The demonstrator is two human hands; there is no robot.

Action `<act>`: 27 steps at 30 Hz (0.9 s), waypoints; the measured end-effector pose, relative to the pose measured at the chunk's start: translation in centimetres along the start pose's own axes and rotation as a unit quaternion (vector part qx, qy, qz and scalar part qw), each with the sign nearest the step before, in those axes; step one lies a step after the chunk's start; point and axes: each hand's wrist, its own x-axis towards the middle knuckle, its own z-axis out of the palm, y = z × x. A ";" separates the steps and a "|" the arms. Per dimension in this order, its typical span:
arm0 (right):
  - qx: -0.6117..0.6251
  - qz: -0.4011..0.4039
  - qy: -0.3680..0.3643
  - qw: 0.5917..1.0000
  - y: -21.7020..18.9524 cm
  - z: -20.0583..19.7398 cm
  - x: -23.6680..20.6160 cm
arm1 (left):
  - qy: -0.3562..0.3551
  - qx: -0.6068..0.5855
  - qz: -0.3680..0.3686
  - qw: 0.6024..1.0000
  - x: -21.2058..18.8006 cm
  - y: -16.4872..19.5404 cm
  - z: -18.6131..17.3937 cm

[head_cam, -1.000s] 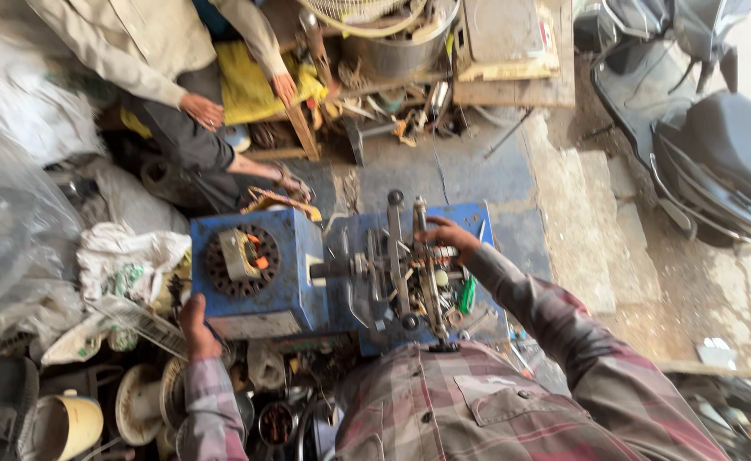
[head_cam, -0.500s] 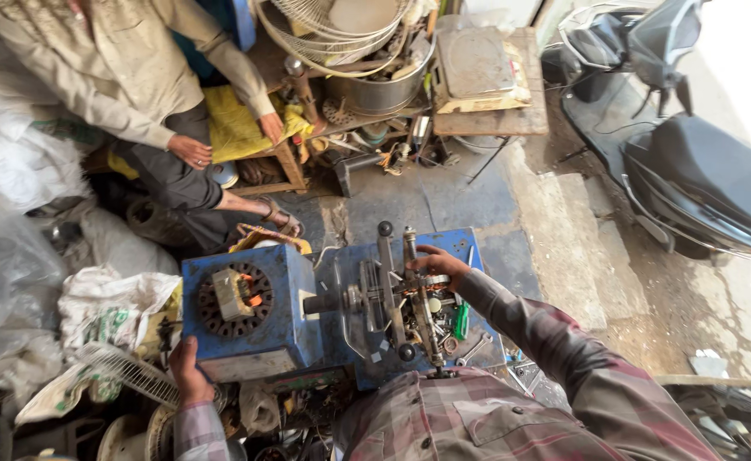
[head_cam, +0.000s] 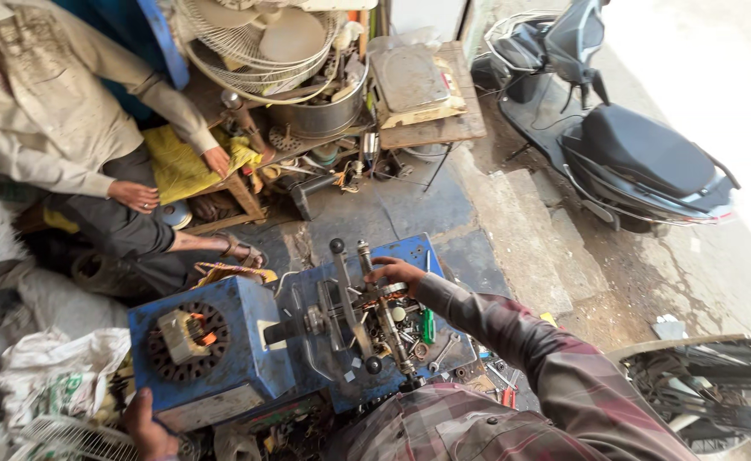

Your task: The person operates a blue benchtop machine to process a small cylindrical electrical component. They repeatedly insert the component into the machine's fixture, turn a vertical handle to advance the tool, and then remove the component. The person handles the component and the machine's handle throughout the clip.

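The left hand (head_cam: 147, 424), at seven o'clock, grips the lower edge of the blue winding machine (head_cam: 222, 341) at centre, fingers hidden underneath so their state is unclear, seemingly steadying it while the right hand (head_cam: 395, 272), fingers curled, pinches its metal spindle (head_cam: 382, 309).

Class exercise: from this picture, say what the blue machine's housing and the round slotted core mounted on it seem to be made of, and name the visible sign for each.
Blue housing: probably painted sheet metal, going by the flat panels, sharp edges and chipped, worn paint.
Slotted core: likely dark stacked steel, a toothed ring with copper-coloured wire showing at its centre.
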 end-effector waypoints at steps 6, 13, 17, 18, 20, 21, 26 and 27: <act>0.064 0.056 0.014 0.996 -0.6 0.7 -0.7 | 0.044 0.035 -0.083 0.995 0.4 0.9 0.6; 0.026 0.063 0.041 0.997 -0.9 0.8 -0.8 | 0.035 0.058 -0.043 0.997 0.4 0.8 0.6; 0.054 0.061 0.029 0.996 -0.6 0.7 -0.7 | 0.047 0.064 -0.021 0.997 0.3 0.6 0.3; 0.068 0.055 0.023 0.996 -0.6 0.8 -0.6 | 0.050 0.068 -0.021 0.996 0.4 0.6 0.3; 0.085 0.058 0.023 0.994 -0.6 0.8 -0.5 | 0.045 0.075 -0.022 0.996 0.4 0.7 0.2; 0.092 0.059 0.023 0.994 -0.6 0.8 -0.5 | 0.035 0.074 -0.020 0.996 0.4 0.7 0.2; 0.095 0.058 0.028 0.993 -0.8 0.9 -0.7 | 0.048 0.066 -0.049 0.995 0.4 0.8 0.4; 0.102 0.057 0.022 0.993 -1.0 1.0 -0.9 | 0.045 0.064 -0.054 0.995 0.3 0.8 0.4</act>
